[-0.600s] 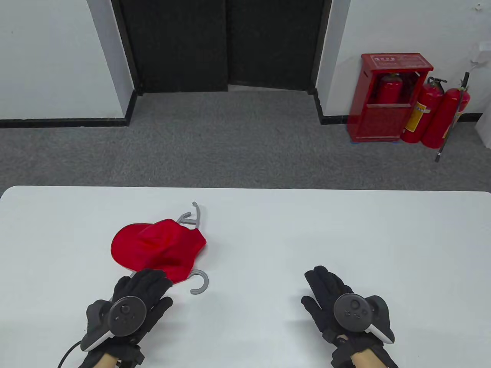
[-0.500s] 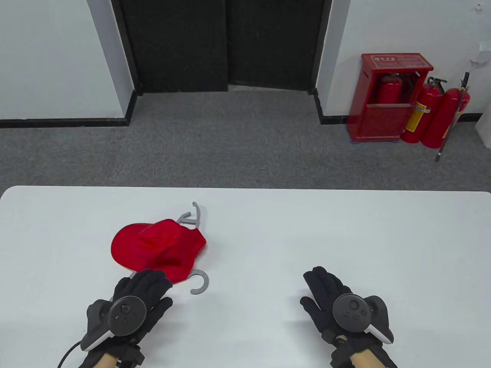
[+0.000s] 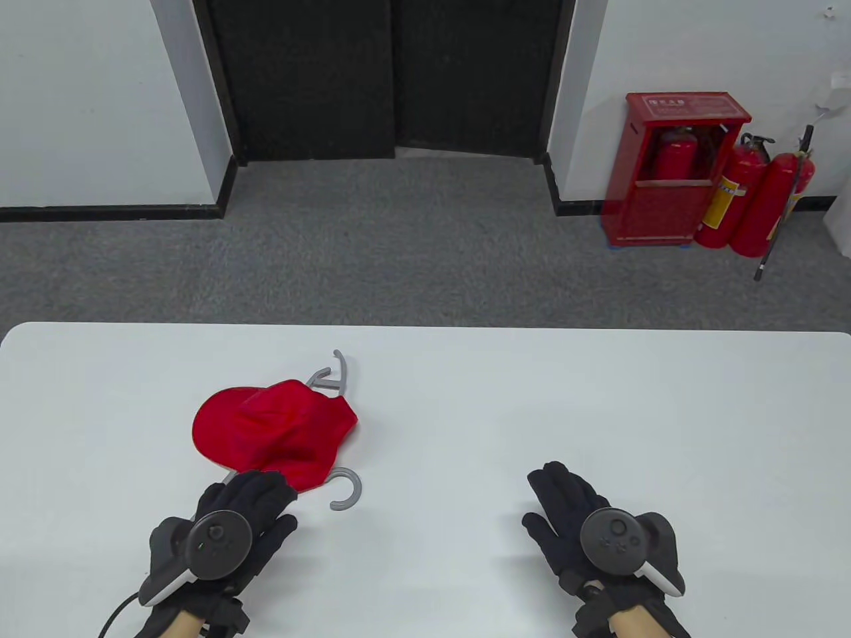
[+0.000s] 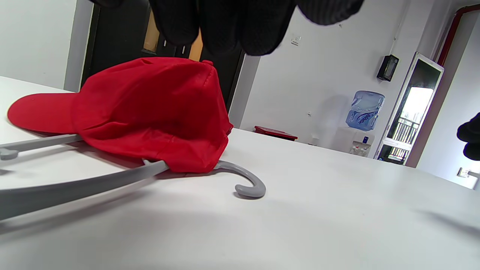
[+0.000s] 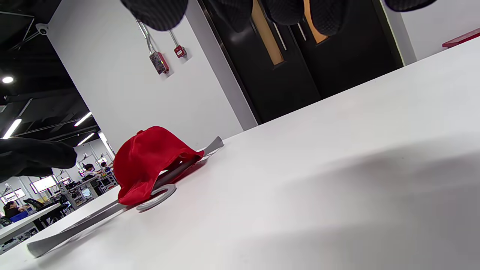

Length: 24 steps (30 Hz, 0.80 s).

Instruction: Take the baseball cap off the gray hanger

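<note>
A red baseball cap (image 3: pixel 276 428) lies on a gray hanger (image 3: pixel 346 490) on the white table (image 3: pixel 465 399), left of centre. The hanger's hook curls out at the cap's near right; its far end (image 3: pixel 332 375) sticks out behind the cap. The cap (image 4: pixel 150 112) and hook (image 4: pixel 249 187) show in the left wrist view, and the cap (image 5: pixel 150 161) in the right wrist view. My left hand (image 3: pixel 249 495) lies open over the hanger's near arm, just short of the cap's rim. My right hand (image 3: pixel 565 495) rests open and empty on the table at the right.
Beyond the table's far edge are grey carpet, a black double door and a red fire-extinguisher cabinet (image 3: pixel 678 169) with extinguishers beside it. The cap and hanger are the only things on the table.
Almost nothing: my left hand has slid back a touch towards me. The cap, hanger and right hand stay where they were.
</note>
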### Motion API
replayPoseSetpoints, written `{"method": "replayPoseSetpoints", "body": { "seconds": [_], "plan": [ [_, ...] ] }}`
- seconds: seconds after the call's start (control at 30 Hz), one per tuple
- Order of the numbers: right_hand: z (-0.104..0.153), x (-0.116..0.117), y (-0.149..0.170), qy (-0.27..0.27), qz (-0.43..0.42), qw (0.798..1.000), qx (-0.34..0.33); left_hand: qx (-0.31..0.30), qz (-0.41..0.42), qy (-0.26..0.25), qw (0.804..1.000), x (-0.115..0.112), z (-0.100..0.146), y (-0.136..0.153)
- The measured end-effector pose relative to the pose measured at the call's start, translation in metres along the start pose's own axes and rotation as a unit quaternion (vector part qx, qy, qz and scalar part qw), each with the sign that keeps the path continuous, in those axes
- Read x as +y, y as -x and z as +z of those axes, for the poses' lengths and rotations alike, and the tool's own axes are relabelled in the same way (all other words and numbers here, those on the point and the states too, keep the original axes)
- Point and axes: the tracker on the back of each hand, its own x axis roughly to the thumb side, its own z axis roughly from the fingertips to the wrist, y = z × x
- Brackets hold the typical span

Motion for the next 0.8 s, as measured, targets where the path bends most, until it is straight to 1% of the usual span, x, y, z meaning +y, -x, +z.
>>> {"method": "replayPoseSetpoints", "body": {
  "seconds": [0.17, 0.3, 0.5, 0.6, 0.67, 0.8],
  "plan": [
    [0.0, 0.0, 0.001, 0.0, -0.008, 1.0, 0.002, -0.002, 0.005, 0.0, 1.0, 0.0, 0.0, -0.001],
    [0.0, 0.001, 0.0, -0.006, -0.004, 1.0, 0.002, 0.006, 0.001, -0.014, 1.0, 0.001, 0.001, 0.0],
    [0.0, 0.0, 0.001, -0.005, -0.011, 1.0, 0.005, 0.057, -0.013, -0.037, 0.998, -0.003, -0.002, 0.019],
    [0.0, -0.001, 0.002, -0.005, -0.014, 1.0, 0.007, 0.097, -0.025, -0.018, 0.995, -0.012, -0.007, 0.036],
    [0.0, -0.001, 0.003, -0.006, -0.014, 1.0, 0.008, 0.107, -0.028, -0.011, 0.994, -0.018, -0.01, 0.043],
    [0.0, -0.001, 0.004, -0.009, -0.022, 1.0, 0.012, 0.13, -0.036, 0.022, 0.991, -0.039, -0.012, 0.057]
  ]
}}
